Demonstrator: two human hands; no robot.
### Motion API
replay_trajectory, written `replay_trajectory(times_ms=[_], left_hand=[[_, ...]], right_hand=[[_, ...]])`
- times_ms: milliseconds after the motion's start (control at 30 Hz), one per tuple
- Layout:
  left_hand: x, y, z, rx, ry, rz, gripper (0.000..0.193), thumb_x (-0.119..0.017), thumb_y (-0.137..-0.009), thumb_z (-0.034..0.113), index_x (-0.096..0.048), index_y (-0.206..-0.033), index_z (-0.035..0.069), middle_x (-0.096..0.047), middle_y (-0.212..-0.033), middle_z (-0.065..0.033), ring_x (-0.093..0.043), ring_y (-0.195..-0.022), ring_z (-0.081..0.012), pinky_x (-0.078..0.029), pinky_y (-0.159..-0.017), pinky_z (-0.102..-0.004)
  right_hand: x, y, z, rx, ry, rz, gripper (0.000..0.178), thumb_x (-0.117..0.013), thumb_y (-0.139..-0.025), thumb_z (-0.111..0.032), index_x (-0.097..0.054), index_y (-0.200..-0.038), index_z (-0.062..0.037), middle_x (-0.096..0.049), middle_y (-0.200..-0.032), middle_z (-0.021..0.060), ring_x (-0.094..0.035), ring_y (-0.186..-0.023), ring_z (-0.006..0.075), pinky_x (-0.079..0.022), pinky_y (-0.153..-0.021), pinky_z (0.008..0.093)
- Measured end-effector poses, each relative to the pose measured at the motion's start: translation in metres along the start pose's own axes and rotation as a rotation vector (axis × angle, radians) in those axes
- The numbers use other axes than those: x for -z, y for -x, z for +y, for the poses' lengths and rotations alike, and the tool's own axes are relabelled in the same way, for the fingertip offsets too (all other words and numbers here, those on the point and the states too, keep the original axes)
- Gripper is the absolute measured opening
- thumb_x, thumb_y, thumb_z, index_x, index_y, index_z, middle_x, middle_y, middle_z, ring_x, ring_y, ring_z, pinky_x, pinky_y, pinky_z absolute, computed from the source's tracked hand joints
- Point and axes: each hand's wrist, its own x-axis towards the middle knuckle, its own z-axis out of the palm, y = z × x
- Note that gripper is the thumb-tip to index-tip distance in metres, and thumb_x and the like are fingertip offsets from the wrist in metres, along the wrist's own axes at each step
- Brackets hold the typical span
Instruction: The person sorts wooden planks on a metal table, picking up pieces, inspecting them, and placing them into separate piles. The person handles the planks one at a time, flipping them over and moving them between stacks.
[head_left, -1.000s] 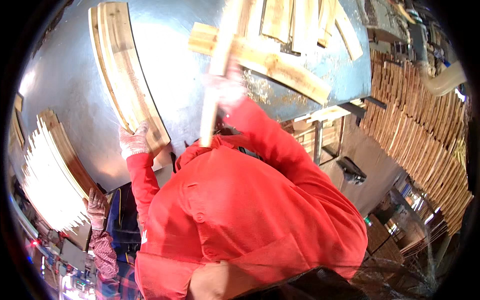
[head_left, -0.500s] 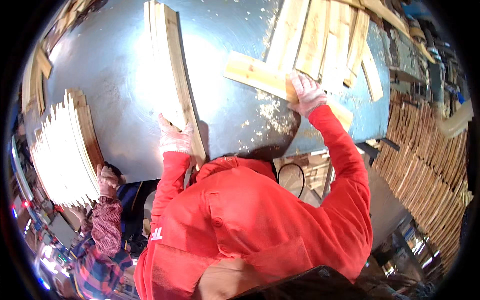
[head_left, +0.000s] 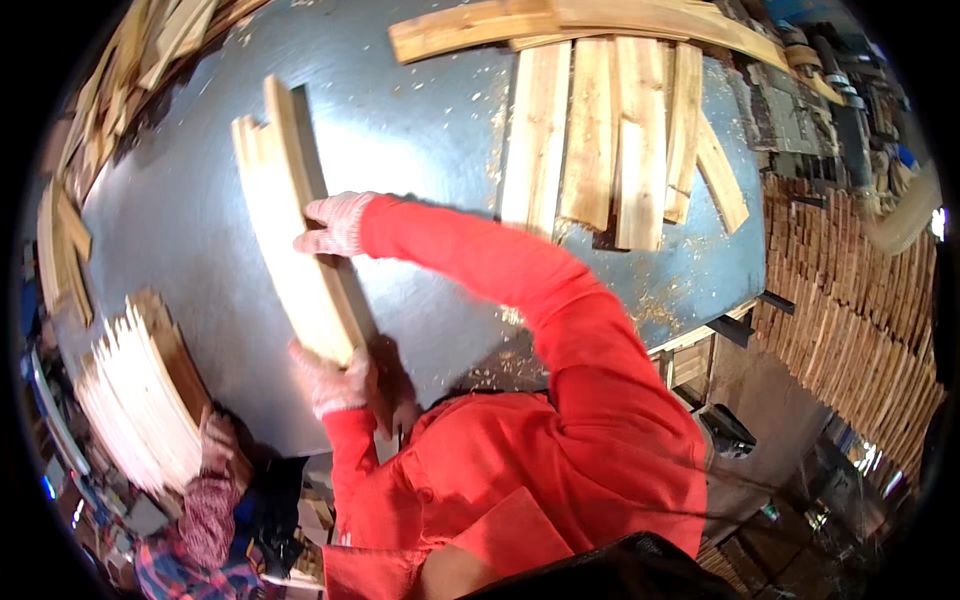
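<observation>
On the metal-topped bench [head_left: 420, 140], near its left half, there's a small stack of long wooden slats [head_left: 295, 230] lying flat and squared up edge to edge, running away from the person. The left hand [head_left: 330, 378], in a knit work glove, is cupped around the near end of the stack, and the right hand [head_left: 335, 222], gloved too, reaches across and presses on the stack's right edge about midway along. So the hands are apart, one at the end and one on the side, both bearing on the same bundle. I'd guess that's about keeping the slats flush so none slides out of line.

Further back and to the right, a loose batch of shorter boards [head_left: 610, 140] lies side by side, with a longer plank [head_left: 470, 28] laid across their far ends. Sawdust [head_left: 650, 300] is scattered over that side of the bench.

At lower left, another person's hand [head_left: 215, 435] rests by a fanned pile of thin slats [head_left: 140, 390], well apart from the stack. More stacked wood [head_left: 850, 300] lines the right side, off the bench.
</observation>
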Motion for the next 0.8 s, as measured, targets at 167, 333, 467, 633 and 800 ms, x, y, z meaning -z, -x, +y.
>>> replay_trajectory(times_ms=[167,333,467,633,800], left_hand=[[-0.024,0.003,-0.063,-0.045,0.069,0.260,0.102,-0.072,-0.072,0.022,-0.008,-0.149,0.002,-0.036,-0.145,-0.0256,-0.039,-0.134,-0.0304,-0.033,-0.108,-0.0325],[0.001,0.016,-0.126,0.033,-0.008,0.337,0.104,-0.075,-0.072,0.028,-0.010,-0.150,0.006,-0.043,-0.142,-0.0220,-0.045,-0.130,-0.0299,-0.039,-0.103,-0.0347],[0.027,0.031,-0.182,0.230,-0.212,0.329,0.099,-0.074,-0.074,0.028,-0.014,-0.149,0.006,-0.047,-0.139,-0.0189,-0.049,-0.126,-0.0298,-0.042,-0.100,-0.0355],[0.040,0.032,-0.286,0.216,0.025,0.481,0.085,-0.070,-0.074,0.019,-0.028,-0.145,0.003,-0.048,-0.135,-0.0214,-0.049,-0.125,-0.0293,-0.040,-0.102,-0.0343],[0.076,0.016,-0.301,0.175,-0.218,0.437,0.080,-0.070,-0.074,0.020,-0.032,-0.143,0.005,-0.047,-0.135,-0.0223,-0.050,-0.122,-0.0310,-0.041,-0.101,-0.0375]], right_hand=[[0.228,0.056,0.060,-0.190,0.658,0.597,0.084,-0.065,-0.074,-0.057,-0.043,-0.138,-0.0069,-0.050,-0.133,0.0202,-0.048,-0.123,0.0324,-0.038,-0.106,0.0387],[0.309,0.065,0.201,-0.291,0.832,0.640,0.067,-0.063,-0.082,-0.056,-0.058,-0.122,-0.0032,-0.063,-0.116,0.0183,-0.059,-0.109,0.0294,-0.047,-0.094,0.0388],[0.267,0.035,0.186,-0.607,0.996,0.386,0.096,-0.038,-0.078,-0.081,-0.033,-0.145,-0.0136,-0.049,-0.137,0.0176,-0.046,-0.128,0.0323,-0.038,-0.105,0.0405],[0.180,0.069,0.142,-0.622,0.902,0.328,0.099,-0.046,-0.078,-0.076,-0.020,-0.149,-0.0122,-0.038,-0.145,0.0169,-0.043,-0.129,0.0367,-0.036,-0.106,0.0431],[0.095,0.138,0.148,-0.270,1.042,0.324,0.102,-0.069,-0.074,-0.056,-0.013,-0.150,-0.0183,-0.037,-0.145,0.0167,-0.040,-0.130,0.0392,-0.035,-0.106,0.0457]])
